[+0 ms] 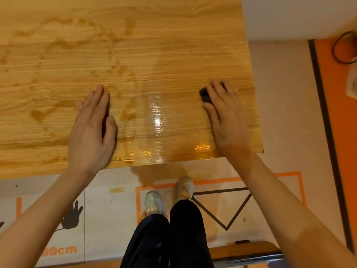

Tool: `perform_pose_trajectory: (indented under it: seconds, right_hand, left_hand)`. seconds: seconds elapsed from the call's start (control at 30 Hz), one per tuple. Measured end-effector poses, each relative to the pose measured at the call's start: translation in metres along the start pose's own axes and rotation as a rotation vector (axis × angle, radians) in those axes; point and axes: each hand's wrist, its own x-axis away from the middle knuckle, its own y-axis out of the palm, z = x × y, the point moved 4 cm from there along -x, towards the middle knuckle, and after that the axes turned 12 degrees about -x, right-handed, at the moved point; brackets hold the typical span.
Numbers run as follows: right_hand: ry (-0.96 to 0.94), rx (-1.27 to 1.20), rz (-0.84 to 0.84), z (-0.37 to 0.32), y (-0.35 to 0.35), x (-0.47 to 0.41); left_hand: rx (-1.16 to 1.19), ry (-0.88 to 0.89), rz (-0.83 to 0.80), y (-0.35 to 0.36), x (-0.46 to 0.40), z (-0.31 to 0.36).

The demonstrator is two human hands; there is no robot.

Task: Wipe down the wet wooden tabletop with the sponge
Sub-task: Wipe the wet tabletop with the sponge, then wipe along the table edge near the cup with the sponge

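Pale floor mat [108, 206] with orange lines, a black handprint [72, 217] at near left and a black triangle outline [228, 207] at right. Orange floor [336, 105] and black cable [340, 47] at far right.

Both bare forearms reach forward, well apart. The left hand [92, 124] lies flat, palm down, fingers straight and together, thumb alongside. The right hand [225, 113] is palm down, its grip spread, fingers slightly bent, thumb stretched sideways.
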Motion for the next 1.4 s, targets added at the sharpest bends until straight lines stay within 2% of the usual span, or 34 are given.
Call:
perform_pose_trajectory:
  seconds: [0.1, 0.27, 0.4, 0.5, 0.57, 0.67, 0.73, 0.83, 0.9, 0.97, 1.07, 1.17, 1.23, 1.33, 1.4]
  right_hand:
    - [0.053, -0.03, 0.032, 0.009, -0.004, -0.01]
    - [0.065, -0.197, -0.003, 0.009, -0.022, 0.096]
    - [0.03, -0.038, 0.041, 0.025, -0.03, 0.026]
    - [0.08, -0.057, 0.047, 0.039, -0.032, -0.018]
    - [0.069, -0.042, 0.054, 0.04, -0.038, 0.007]
    - [0.169, -0.122, 0.051, 0.045, -0.054, 0.072]
    - [0.198, -0.172, 0.074, 0.047, -0.055, 0.082]
    - [0.217, -0.092, 0.194, 0.032, -0.042, 0.072]
    - [0.183, -0.067, 0.261, 0.002, -0.018, 0.076]
    - [0.101, -0.055, 0.237, -0.04, 0.023, 0.088]
    - [-0.05, -0.151, 0.101, -0.105, 0.08, 0.096]
    - [-0.222, -0.07, -0.05, -0.103, 0.075, 0.099]
    - [-0.158, -0.008, 0.03, -0.063, 0.041, 0.103]
    - [0.205, -0.055, 0.318, -0.001, -0.017, 0.111]
    - [0.326, -0.083, 0.473, -0.005, -0.011, 0.116]
  left_hand:
    - [-0.004, -0.007, -0.005, 0.0, 0.001, 0.0]
    - [-0.011, -0.017, 0.0, 0.001, 0.0, 0.001]
    - [-0.017, -0.021, 0.002, 0.0, -0.001, 0.002]
    - [-0.016, -0.025, 0.005, -0.001, 0.0, 0.002]
    - [-0.013, -0.034, 0.013, -0.001, 0.0, 0.003]
    - [-0.009, -0.037, 0.011, -0.001, 0.0, 0.004]
    - [-0.011, -0.033, 0.011, -0.002, -0.001, 0.005]
    - [-0.015, -0.027, 0.008, -0.003, 0.0, 0.007]
    - [-0.016, -0.033, 0.005, -0.003, 0.001, 0.006]
    - [-0.017, -0.03, -0.001, -0.002, 0.001, 0.006]
    - [-0.02, -0.025, 0.009, -0.001, 0.0, 0.002]
    - [0.018, -0.028, 0.002, 0.001, 0.001, -0.001]
    - [0.051, -0.031, -0.001, 0.001, 0.0, -0.003]
    - [0.086, -0.004, -0.007, -0.001, 0.001, -0.004]
    - [0.107, 0.033, -0.016, -0.001, 0.003, -0.003]
